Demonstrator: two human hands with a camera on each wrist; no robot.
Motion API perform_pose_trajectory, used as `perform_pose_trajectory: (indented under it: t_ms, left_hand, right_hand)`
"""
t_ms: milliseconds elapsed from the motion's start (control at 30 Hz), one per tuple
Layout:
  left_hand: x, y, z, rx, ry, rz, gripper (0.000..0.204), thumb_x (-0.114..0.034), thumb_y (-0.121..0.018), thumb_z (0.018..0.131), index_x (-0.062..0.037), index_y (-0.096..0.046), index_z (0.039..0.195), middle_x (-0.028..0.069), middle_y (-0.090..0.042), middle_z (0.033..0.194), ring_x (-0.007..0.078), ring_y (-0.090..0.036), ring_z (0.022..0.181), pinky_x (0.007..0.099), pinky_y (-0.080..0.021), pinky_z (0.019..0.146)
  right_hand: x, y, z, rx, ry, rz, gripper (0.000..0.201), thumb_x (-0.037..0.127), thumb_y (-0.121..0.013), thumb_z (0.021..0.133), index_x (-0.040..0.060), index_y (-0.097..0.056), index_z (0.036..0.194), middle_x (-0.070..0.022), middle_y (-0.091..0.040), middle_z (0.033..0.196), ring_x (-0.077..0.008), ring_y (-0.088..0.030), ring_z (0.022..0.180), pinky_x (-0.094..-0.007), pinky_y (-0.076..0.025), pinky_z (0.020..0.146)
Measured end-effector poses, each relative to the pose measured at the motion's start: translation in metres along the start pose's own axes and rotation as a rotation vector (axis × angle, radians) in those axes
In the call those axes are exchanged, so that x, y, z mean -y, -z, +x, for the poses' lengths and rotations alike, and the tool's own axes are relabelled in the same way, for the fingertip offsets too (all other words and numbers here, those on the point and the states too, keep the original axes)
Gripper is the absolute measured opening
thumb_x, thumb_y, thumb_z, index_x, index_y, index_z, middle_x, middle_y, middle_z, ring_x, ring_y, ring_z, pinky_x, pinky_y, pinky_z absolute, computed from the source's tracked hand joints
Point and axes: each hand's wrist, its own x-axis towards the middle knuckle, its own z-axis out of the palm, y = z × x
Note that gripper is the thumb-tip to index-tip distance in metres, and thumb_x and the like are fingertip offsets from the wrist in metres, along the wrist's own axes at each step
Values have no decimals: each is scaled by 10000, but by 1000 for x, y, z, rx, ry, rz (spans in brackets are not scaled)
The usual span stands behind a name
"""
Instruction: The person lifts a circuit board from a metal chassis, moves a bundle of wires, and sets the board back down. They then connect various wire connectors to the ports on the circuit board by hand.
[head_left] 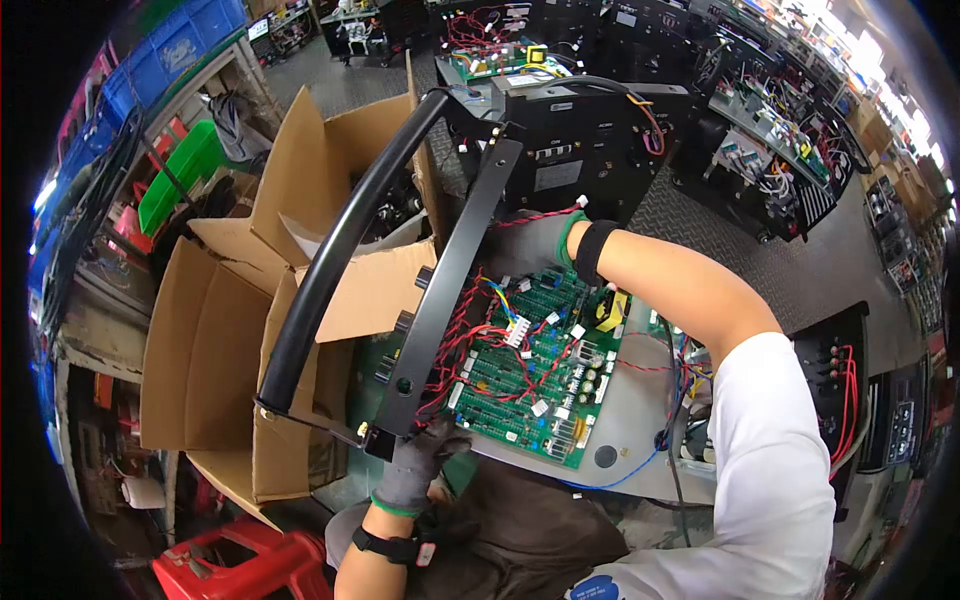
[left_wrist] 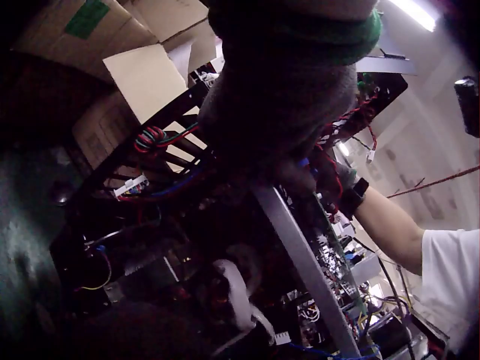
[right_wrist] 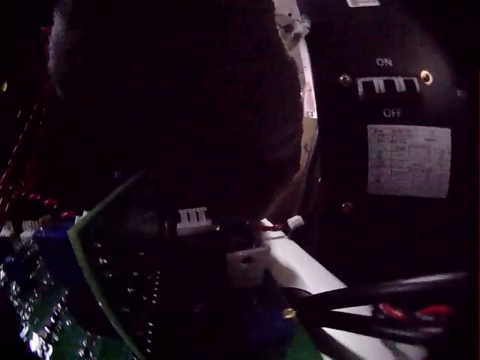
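Note:
A green circuit board [head_left: 540, 370] with red wires lies on a metal plate inside a black-framed machine. My left hand [head_left: 415, 465], in a grey glove, is at the near end of the black front panel [head_left: 455, 285]; its fingers are partly hidden there. In the left wrist view the gloved left hand [left_wrist: 277, 112] is dark above the frame. My right hand [head_left: 530, 245], also gloved, reaches over the board's far edge beside the panel, fingers hidden. The right wrist view shows the right glove [right_wrist: 180, 112] too dark to make out its fingers.
Open cardboard boxes [head_left: 210, 350] stand left of the machine, close to its black handle [head_left: 350, 240]. A red stool [head_left: 240, 565] is at the lower left. Behind the board rises a black panel with switches [head_left: 600, 150]. Loose cables [head_left: 675, 400] hang at the right; more machines stand beyond.

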Motion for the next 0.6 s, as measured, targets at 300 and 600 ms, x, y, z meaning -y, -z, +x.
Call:
perform_pose_trajectory:
  t_ms: [300,600]
  left_hand:
    - [2,7,1,96,-43,60,247,-121,-611,903,-10,-577,1121,104,-645,965,213,-666,773,307,-562,661]
    - [-5,1,-4,63,0,-34,262,-160,-612,904,-21,-584,1124,108,-657,954,217,-666,790,322,-539,703]
  right_hand:
    - [-19,28,-34,-353,-306,132,204,220,-588,806,96,-673,945,-142,-665,882,-326,-637,830,-413,-492,712]
    - [-20,6,-35,-461,-385,124,234,226,-687,743,34,-678,876,-142,-659,831,-298,-640,792,-393,-499,731]
